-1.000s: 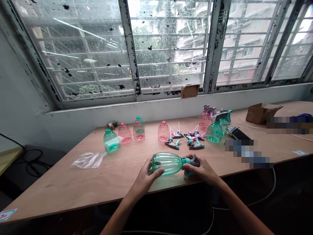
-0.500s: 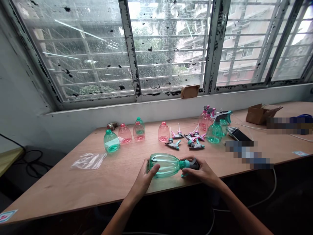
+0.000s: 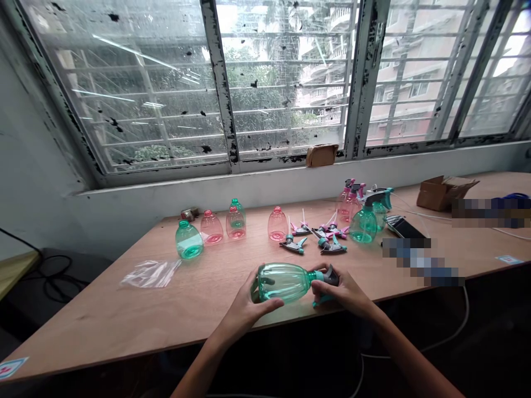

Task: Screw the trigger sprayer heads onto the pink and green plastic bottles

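A clear green spray bottle [image 3: 284, 281] lies sideways in the air above the table's front edge, its neck toward the right. Around its base and lower side, my left hand [image 3: 253, 301] is closed, thumb in front. My right hand [image 3: 342, 290] grips the grey and teal trigger sprayer [image 3: 331, 276] at the bottle's neck. Behind the bottle lie loose sprayer heads, among them a grey-teal one [image 3: 293, 243] and another [image 3: 332, 245], with pink ones [image 3: 302, 228] farther back. A pink bottle without a head [image 3: 277, 224] stands beside them.
Headless green [image 3: 189, 240] and pink bottles [image 3: 212, 228] stand at the back left, near a clear plastic bag [image 3: 151, 274]. Bottles fitted with sprayers, such as a green one [image 3: 364, 225], stand right of the heads. Farther right are a phone-like dark object [image 3: 406, 229] and a cardboard box [image 3: 443, 193].
The held bottle shifts slightly left, then back right. My left thumb has moved from the bottle's front down to its lower side. My right hand stays at the sprayer.
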A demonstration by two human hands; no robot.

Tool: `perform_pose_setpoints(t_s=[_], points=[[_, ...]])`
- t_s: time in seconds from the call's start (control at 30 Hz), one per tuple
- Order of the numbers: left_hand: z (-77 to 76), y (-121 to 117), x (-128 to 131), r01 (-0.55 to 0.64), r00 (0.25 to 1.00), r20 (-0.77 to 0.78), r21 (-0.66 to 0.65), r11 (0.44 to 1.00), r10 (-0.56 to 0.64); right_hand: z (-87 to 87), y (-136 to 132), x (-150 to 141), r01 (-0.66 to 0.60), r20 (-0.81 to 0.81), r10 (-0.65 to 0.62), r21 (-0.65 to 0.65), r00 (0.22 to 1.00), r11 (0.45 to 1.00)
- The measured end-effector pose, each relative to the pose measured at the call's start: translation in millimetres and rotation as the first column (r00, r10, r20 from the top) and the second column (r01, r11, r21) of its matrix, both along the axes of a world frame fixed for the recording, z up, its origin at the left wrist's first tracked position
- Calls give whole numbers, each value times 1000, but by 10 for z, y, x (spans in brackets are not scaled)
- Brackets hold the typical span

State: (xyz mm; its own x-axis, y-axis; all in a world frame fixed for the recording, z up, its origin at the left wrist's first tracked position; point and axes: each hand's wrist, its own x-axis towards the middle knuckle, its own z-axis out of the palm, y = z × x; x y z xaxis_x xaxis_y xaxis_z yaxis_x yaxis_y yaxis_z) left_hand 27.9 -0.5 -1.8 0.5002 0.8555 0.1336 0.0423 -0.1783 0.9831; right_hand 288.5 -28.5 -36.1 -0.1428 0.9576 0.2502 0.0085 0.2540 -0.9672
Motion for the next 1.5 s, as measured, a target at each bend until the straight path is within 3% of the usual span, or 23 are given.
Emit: perform_pose_setpoints(t_s=[0.17, 0.37, 0.57, 0.77, 1.0, 1.2, 1.43, 1.5], points=[[-57, 1, -2, 58, 997, 53, 101, 993, -64, 3, 8, 9, 3, 16, -3, 0, 1000, 1000], [-36, 17, -13, -38, 999, -25, 18, 999, 38, 10, 15, 6, -2, 18, 2, 6, 1000, 1000], [-41, -10, -9, 62, 996, 59, 78, 995, -67, 2, 31, 7, 16, -38, -16, 5, 999, 1000], [-7, 7, -12, -41, 999, -9, 25, 999, 41, 1, 18, 1, 4, -30, -3, 24, 1000, 1000], [-42, -13, -21, 86, 992, 90, 43, 995, -90, 7, 18, 3, 14, -65, -12, 32, 998, 999], [-22, 20, -26, 4, 1000, 14, 33, 999, -4, 12, 6, 5, 6, -32, -5, 25, 999, 1000], [-53, 5, -46, 108, 985, 136, 6, 994, -108, 2, 26, 3, 27, -59, -25, 32, 998, 999], [-52, 6, -44, 71, 987, 145, 6, 997, -71, -2, 27, 4, 21, -56, -18, 39, 998, 999]])
